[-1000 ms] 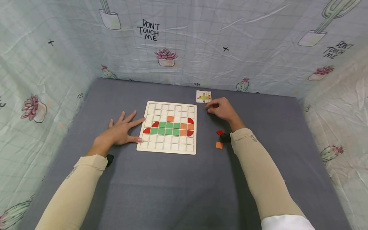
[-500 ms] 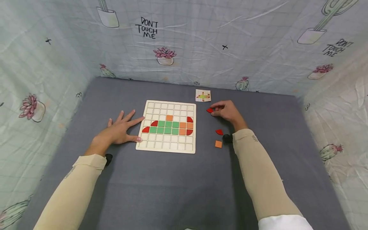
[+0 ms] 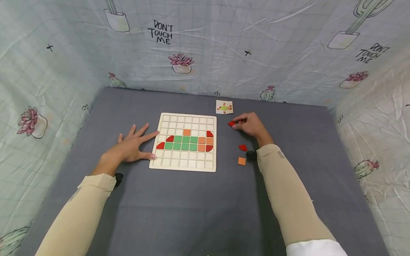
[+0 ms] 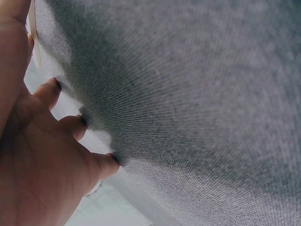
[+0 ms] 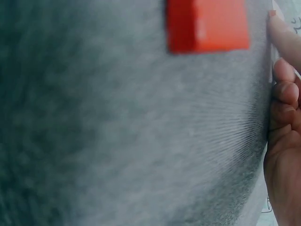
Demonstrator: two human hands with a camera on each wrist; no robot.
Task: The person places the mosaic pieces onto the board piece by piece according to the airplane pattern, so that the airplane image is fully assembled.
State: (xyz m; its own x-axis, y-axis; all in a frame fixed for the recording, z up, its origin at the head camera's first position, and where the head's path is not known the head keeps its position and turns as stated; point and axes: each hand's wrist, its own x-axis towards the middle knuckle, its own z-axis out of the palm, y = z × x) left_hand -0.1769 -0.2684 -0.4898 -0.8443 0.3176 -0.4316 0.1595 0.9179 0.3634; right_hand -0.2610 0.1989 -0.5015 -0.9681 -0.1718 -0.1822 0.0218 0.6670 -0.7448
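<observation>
In the head view, a pale gridded board (image 3: pixel 174 163) bears green squares (image 3: pixel 185 143), orange squares (image 3: pixel 201 143) and red quarter-circle tiles (image 3: pixel 170 138). My left hand (image 3: pixel 128 147) lies spread at its left side, index finger and thumb touching the edge. Its other fingertips rest on the cloth in the left wrist view. Right of the board, my right hand (image 3: pixel 252 127) pinches a red quarter-circle tile (image 3: pixel 231 123) between thumb and fingers, at or just above the table. Another red quarter-circle tile (image 3: pixel 243 147) lies nearer, by the right wrist, and shows blurred in the right wrist view.
A small pattern card (image 3: pixel 224 107) lies behind my right hand, near the back edge. An orange square tile (image 3: pixel 241 161) rests on the grey cloth (image 3: pixel 179 209) close to the right wrist. Printed curtain walls (image 3: pixel 205 53) enclose the table at the back and sides.
A second ago my right fingers were beside the card, with no tile visible in them. They have drawn slightly nearer and now show a red quarter-circle tile. The left hand stays in place.
</observation>
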